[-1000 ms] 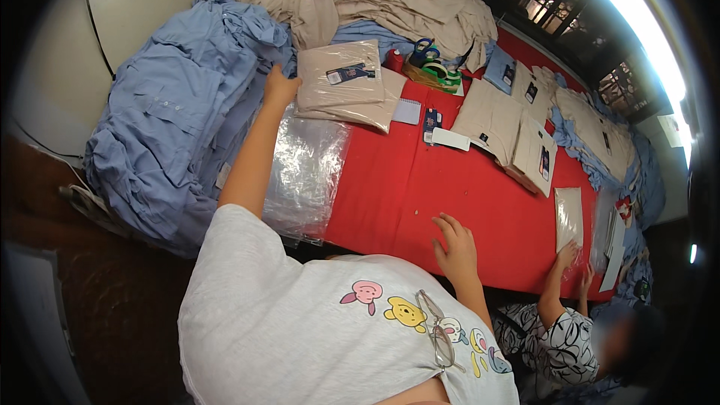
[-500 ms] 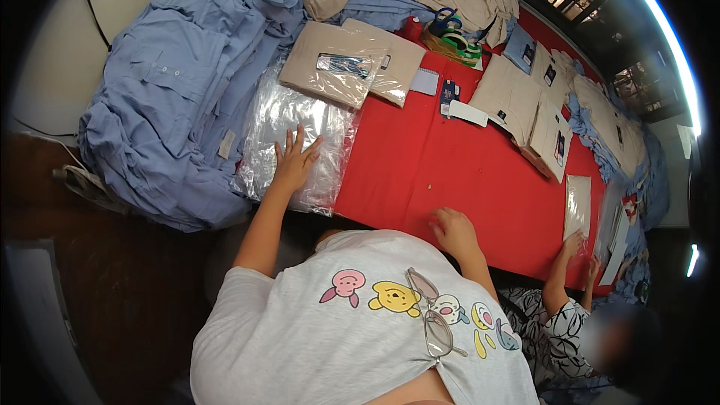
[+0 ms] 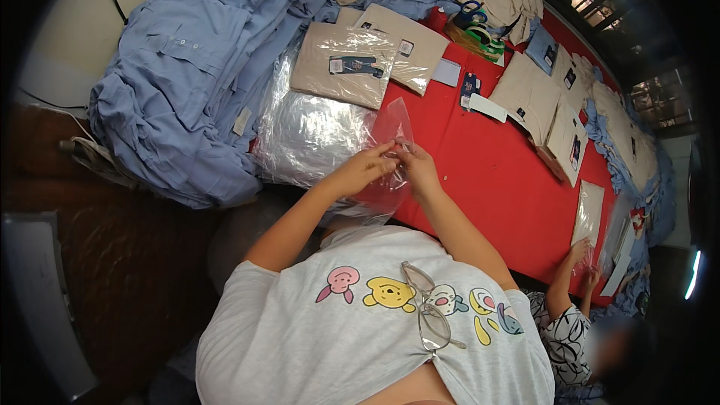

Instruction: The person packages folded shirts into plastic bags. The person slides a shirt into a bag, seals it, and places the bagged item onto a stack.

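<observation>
A clear plastic bag [image 3: 396, 118] hangs over the red table's near edge, pinched at its side by both hands. My left hand [image 3: 367, 169] is closed with its fingertips on the film. Close against it, my right hand [image 3: 417, 166] grips the same edge between thumb and fingers. Left of the hands lies a stack of clear plastic bags [image 3: 304, 135], shiny and wrinkled. Beyond them, a beige folded garment in a bag [image 3: 319, 67] with a dark tag overlaps the stack's far end.
Blue shirts [image 3: 180, 82] are heaped at left. More packed beige garments [image 3: 529, 94] lie on the red cloth [image 3: 480, 180] at right. Scissors [image 3: 470, 12] and tape rolls sit at the back. A co-worker's hand [image 3: 579, 250] touches a bagged garment at far right.
My left hand has left the flat bag stack and moved right. My right hand has come up from the table edge, and both now hold one bag. The view has shifted slightly.
</observation>
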`<move>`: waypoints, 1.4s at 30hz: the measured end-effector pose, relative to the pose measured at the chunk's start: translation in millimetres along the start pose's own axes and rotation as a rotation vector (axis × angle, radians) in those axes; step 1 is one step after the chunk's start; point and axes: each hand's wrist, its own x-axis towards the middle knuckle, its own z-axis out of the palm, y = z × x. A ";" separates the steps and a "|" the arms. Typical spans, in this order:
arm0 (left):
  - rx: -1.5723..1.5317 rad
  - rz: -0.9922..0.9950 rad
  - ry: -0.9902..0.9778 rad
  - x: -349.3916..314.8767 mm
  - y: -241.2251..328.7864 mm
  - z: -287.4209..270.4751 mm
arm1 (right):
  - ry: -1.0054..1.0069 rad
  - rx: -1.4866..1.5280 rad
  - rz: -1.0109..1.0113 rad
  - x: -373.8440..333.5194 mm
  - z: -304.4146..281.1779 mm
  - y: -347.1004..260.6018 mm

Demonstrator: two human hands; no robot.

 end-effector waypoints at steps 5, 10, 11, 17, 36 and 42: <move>-1.118 -0.298 0.805 48.7 -70.8 -41.4 | 0.253 0.048 -0.056 -13.5 -95.3 11.2; -1.294 -0.198 1.054 96.3 -95.2 -81.5 | 0.514 0.248 -0.086 -77.4 -220.9 37.8; -1.338 -0.226 1.072 103.5 -91.0 -87.1 | 0.572 0.281 -0.075 -92.0 -233.5 43.9; -1.295 -0.045 1.028 158.4 -69.6 -97.2 | 0.798 0.264 0.008 -170.0 -296.7 94.2; -0.330 -0.650 0.200 238.7 -39.4 -196.8 | 0.747 0.136 -0.250 -164.7 -227.4 -33.3; -0.311 -0.691 0.137 225.0 -26.7 -182.7 | 0.867 0.090 -0.477 -184.4 -253.7 -23.4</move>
